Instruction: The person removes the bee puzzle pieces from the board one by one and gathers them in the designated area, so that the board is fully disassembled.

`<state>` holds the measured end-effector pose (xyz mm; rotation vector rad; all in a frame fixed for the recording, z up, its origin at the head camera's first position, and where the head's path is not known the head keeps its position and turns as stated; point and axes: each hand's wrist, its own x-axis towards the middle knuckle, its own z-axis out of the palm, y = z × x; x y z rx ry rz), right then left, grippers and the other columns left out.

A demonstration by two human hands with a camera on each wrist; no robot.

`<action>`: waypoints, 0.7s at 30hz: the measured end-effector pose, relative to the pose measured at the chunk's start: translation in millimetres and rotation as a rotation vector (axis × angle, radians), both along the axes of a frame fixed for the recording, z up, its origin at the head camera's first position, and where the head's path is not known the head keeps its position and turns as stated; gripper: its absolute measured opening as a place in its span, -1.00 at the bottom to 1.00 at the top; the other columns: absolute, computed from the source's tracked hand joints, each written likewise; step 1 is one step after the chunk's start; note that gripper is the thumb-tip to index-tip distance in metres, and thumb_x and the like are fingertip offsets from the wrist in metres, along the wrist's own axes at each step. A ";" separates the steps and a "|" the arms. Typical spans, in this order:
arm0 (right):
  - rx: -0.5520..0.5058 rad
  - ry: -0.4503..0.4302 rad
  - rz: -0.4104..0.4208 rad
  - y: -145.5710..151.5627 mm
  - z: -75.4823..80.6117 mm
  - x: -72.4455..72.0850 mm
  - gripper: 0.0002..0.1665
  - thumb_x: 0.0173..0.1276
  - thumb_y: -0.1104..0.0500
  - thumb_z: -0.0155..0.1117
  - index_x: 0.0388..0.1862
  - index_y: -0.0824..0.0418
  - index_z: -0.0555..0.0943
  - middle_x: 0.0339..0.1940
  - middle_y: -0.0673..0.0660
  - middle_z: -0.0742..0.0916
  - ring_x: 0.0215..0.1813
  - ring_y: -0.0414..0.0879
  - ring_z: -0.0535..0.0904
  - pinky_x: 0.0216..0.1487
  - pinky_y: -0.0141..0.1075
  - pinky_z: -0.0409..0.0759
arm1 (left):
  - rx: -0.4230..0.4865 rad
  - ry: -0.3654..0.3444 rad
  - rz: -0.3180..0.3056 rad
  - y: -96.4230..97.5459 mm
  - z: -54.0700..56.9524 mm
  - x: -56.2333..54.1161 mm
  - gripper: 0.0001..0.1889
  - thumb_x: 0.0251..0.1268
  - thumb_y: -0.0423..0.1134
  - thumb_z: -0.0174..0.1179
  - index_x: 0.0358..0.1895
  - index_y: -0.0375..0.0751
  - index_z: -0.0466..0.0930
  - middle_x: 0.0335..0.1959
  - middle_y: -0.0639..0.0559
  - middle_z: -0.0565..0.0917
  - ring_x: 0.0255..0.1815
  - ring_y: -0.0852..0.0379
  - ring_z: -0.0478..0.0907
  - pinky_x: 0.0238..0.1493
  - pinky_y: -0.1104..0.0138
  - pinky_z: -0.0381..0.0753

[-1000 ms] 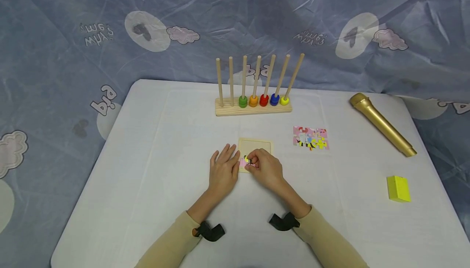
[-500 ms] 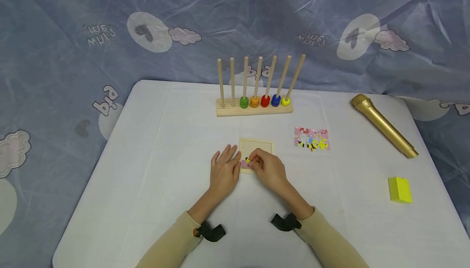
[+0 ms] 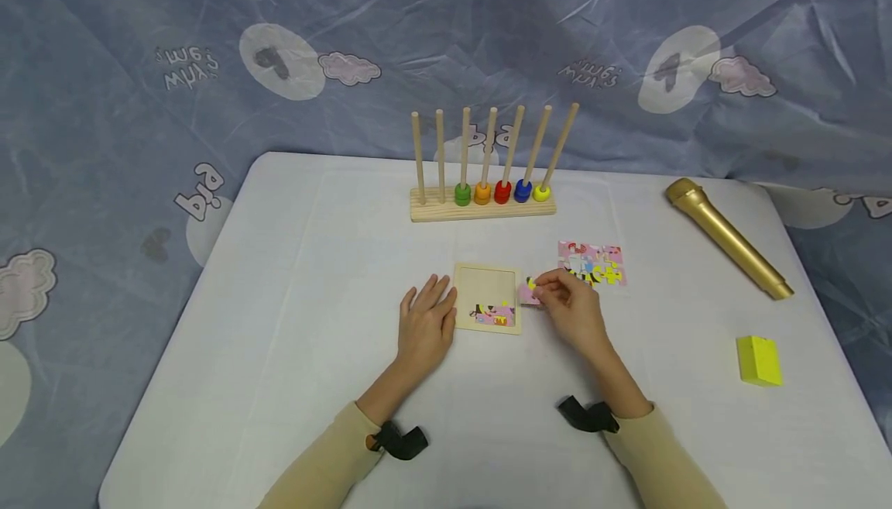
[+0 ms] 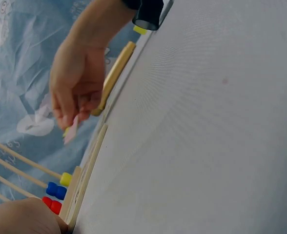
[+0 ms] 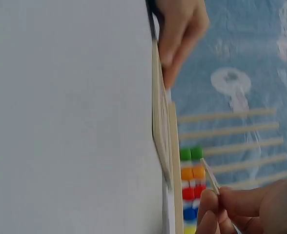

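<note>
Blue-grey printed cloth (image 3: pixel 418 13) backs a white desk (image 3: pixel 313 338). Just changed, as I watch remotely: the right hand (image 3: pixel 574 311) has come off the wooden frame (image 3: pixel 485 284) with a pink-and-yellow puzzle piece (image 3: pixel 527 292). Fingers closed to a pinch, holding that piece alone; it sits just beside the frame's right edge, and the left wrist view shows it raised off the desk, tilted. My reading: piece not yet placed, bottom row of the frame incomplete.

Against half a second ago: the right hand was over the frame, hiding much of its lower part, with pink showing at the lower left. Now I can see the laid pieces (image 3: pixel 493 314) along the bottom, reaching the right side, with a gap at lower left. Left hand (image 3: pixel 423 323) unchanged: flat, fingers straight and somewhat spread, holding nothing, along the frame's left edge; contact looks likely, cannot confirm. Puzzle section (image 3: pixel 601 263) on the desk just beyond the right hand, same position. Pegged bead rack (image 3: pixel 483 212), gold microphone (image 3: pixel 728 238) and yellow block (image 3: pixel 759 360) undisturbed.
</note>
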<state>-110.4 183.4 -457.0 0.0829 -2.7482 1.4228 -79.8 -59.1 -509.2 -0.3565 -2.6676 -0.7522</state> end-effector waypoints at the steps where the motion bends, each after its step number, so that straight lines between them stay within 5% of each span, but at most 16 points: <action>1: 0.011 0.005 -0.041 8.1 -0.3 -0.8 -0.90 0.34 0.28 0.29 -0.21 0.30 0.65 -0.37 0.20 0.69 -0.41 -0.20 0.55 -0.41 -0.54 0.50 | 0.000 0.002 0.001 -0.1 -0.4 -0.2 -0.68 0.27 -0.29 0.25 0.07 -0.23 0.69 0.27 -0.08 0.58 0.38 -0.06 0.43 0.34 -0.12 0.26; 7: 0.034 0.024 -0.226 41.4 -5.1 -5.0 -0.91 0.33 0.32 0.29 -0.23 0.33 0.67 -0.39 0.23 0.73 -0.49 -0.26 0.57 -0.51 -0.58 0.46 | -0.001 -0.002 0.008 0.0 -1.2 -0.5 -0.69 0.26 -0.30 0.25 0.07 -0.21 0.69 0.26 -0.07 0.59 0.38 -0.04 0.43 0.34 -0.11 0.26; 21: 0.130 0.125 -0.223 49.9 -23.8 -9.2 -0.92 0.29 0.31 0.32 -0.30 0.32 0.71 -0.45 0.23 0.75 -0.51 -0.41 0.45 -0.47 -0.64 0.37 | 0.007 -0.004 0.008 0.8 -0.8 -0.2 -0.69 0.26 -0.30 0.24 0.06 -0.21 0.70 0.26 -0.06 0.59 0.39 -0.04 0.43 0.35 -0.11 0.25</action>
